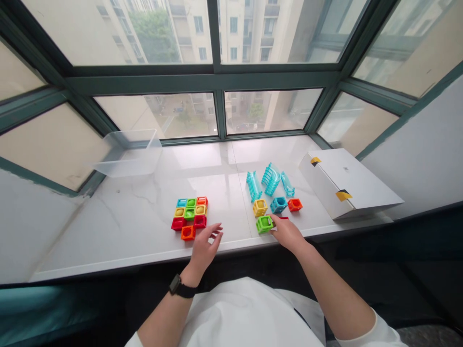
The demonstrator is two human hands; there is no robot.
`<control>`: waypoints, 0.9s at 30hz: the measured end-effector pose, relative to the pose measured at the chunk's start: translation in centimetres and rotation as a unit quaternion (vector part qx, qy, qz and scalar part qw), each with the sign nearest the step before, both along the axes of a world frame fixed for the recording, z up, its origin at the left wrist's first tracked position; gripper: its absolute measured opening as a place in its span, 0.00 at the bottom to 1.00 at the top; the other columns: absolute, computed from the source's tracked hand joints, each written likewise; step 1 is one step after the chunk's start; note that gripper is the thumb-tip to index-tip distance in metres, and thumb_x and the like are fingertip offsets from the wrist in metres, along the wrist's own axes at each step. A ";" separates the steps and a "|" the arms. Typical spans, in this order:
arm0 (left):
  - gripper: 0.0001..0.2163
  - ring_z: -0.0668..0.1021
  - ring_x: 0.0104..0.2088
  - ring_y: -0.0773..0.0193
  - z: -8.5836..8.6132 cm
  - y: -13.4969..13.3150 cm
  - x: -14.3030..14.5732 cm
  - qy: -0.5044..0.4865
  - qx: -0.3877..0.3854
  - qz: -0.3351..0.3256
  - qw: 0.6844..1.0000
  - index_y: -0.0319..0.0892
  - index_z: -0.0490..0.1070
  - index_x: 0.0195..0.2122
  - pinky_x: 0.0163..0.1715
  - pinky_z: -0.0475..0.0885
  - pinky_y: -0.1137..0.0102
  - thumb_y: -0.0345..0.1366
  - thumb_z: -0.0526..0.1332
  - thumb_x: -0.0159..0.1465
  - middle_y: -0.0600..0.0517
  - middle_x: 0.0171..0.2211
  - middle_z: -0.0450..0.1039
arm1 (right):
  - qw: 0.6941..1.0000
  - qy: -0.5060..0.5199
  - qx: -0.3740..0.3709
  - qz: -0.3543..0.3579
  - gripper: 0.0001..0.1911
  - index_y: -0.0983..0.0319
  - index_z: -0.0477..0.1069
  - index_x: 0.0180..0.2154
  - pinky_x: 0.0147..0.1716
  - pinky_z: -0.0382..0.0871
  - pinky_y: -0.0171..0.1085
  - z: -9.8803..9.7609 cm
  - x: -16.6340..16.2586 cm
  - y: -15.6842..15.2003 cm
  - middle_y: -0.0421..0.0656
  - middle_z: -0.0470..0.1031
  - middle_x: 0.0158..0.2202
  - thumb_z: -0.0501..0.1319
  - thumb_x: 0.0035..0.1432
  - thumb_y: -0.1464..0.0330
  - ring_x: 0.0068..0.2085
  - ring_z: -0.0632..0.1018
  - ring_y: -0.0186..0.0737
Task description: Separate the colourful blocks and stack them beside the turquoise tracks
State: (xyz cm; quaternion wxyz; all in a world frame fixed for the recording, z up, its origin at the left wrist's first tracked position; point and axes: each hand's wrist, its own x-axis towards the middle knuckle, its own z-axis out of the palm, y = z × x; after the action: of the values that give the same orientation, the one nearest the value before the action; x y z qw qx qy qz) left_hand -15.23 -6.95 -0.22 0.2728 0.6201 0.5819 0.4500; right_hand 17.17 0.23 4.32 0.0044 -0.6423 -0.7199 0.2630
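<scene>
marble windowsill (108, 231), clear plastic tub (128, 154), toy cubes (190, 217), blue ramps (270, 179), white box (347, 183)

Your right hand (287, 233) touches a green block (265, 224) on the windowsill (108, 231); your open left hand (204, 248) hovers just beside an orange block (188, 233).

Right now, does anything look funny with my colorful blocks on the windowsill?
Yes. The orange cube looks out of place. It sits by itself below the bottom row of the square of colored cubes, sticking out of the neat shape, close to your left hand.

Left hand (204, 246) half-open, fingers (215, 231) loosely curled; right hand (288, 234) palm down, fingers (275, 221) bent forward and low.
</scene>
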 end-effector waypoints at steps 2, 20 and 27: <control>0.14 0.83 0.44 0.56 0.8 -0.1 -2.8 0.061 0.050 0.074 0.994 0.46 0.76 0.54 0.48 0.81 0.57 0.42 0.62 0.71 0.47 0.46 0.82 | 1.000 0.020 0.002 -0.009 0.33 0.55 0.67 0.66 0.47 0.69 0.39 0.4 0.5 -0.3 0.46 0.83 0.52 0.66 0.61 0.74 0.53 0.81 0.49; 0.23 0.74 0.54 0.44 -0.1 -0.6 -8.9 0.328 0.009 0.105 0.939 0.42 0.69 0.63 0.58 0.72 0.50 0.41 0.61 0.69 0.39 0.56 0.73 | 0.901 0.314 0.257 0.154 0.14 0.57 0.77 0.51 0.53 0.78 0.44 5.6 -10.3 -2.1 0.47 0.79 0.51 0.59 0.67 0.73 0.50 0.80 0.44; 0.17 0.74 0.55 0.43 -0.7 -0.6 -9.1 0.323 0.032 0.079 0.943 0.42 0.76 0.56 0.59 0.72 0.49 0.37 0.62 0.68 0.39 0.54 0.73 | 0.908 0.189 0.217 0.305 0.29 0.61 0.68 0.66 0.69 0.63 0.55 -1.4 -20.3 0.1 0.53 0.65 0.70 0.64 0.64 0.71 0.69 0.66 0.54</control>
State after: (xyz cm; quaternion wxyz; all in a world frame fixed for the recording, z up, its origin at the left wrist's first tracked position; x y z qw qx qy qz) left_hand -24.37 -7.57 -0.90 0.0139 0.6924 0.6712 0.2645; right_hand -3.10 0.37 2.89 0.1993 -0.3132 -0.9055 0.2055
